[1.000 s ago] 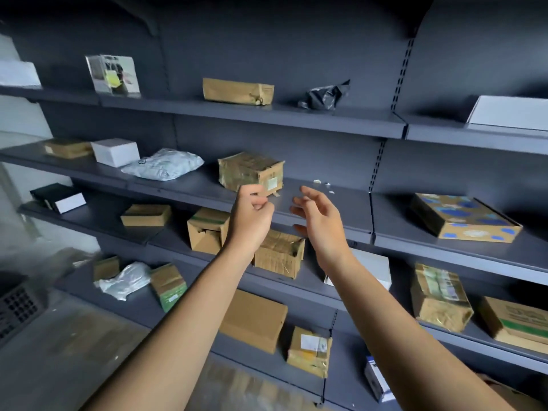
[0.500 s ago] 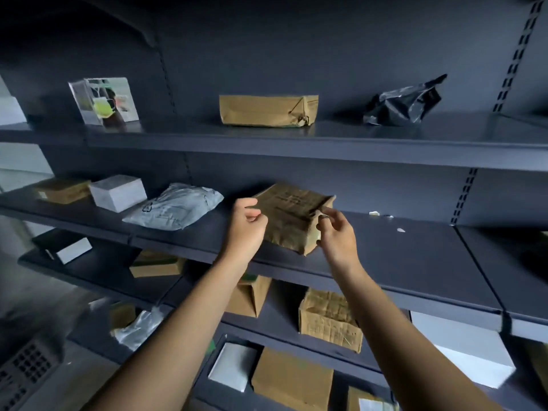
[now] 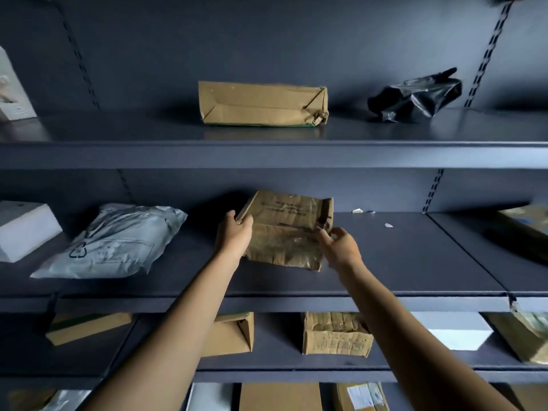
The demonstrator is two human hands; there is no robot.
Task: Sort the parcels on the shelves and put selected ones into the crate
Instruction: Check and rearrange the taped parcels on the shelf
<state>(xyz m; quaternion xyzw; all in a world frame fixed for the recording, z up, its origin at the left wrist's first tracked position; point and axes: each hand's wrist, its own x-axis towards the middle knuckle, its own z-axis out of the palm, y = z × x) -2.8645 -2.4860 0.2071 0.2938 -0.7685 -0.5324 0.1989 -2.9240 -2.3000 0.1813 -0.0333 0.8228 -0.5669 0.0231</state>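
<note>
Now | left grip (image 3: 234,235) clasps parcel (image 3: 284,232) left edge | right grip (image 3: 341,247) pinches right edge

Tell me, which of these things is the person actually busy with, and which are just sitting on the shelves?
In hand: taped brown parcel, tilted up on the middle shelf; left hand gripping its left edge; right hand holding its right edge.

Just lying about: grey mailer bag, white box, flat brown box, black bag, crumpled carton.
</note>
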